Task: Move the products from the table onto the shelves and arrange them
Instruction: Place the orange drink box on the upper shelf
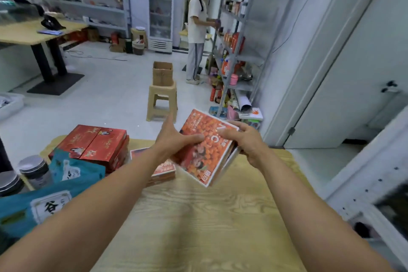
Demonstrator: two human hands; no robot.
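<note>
Head view puts the orange-printed box (205, 152) in both of your hands, lifted clear of the wooden table (209, 216) near its far edge and tilted, its printed face turned up toward you. Your left hand (174, 139) pinches the near left side, thumb laid across the face; one finger stands straight past the edge and the others are hidden underneath. Your right hand (247, 141) wraps curled fingers over the far right corner, where a second layered edge suggests you may be carrying two flat boxes as a stack, which would explain the two-handed hold. A similar box (164, 169) lies flat on the table under your left forearm, beside the red gift boxes (95, 143) and the teal bags (75, 170), so plenty is left to move. The metal shelf unit (249, 58) stands well apart to the right, with another person (196, 24) working at it. Keep the grip on opposite corners while you carry, since a loose stack would likely slide apart.
</note>
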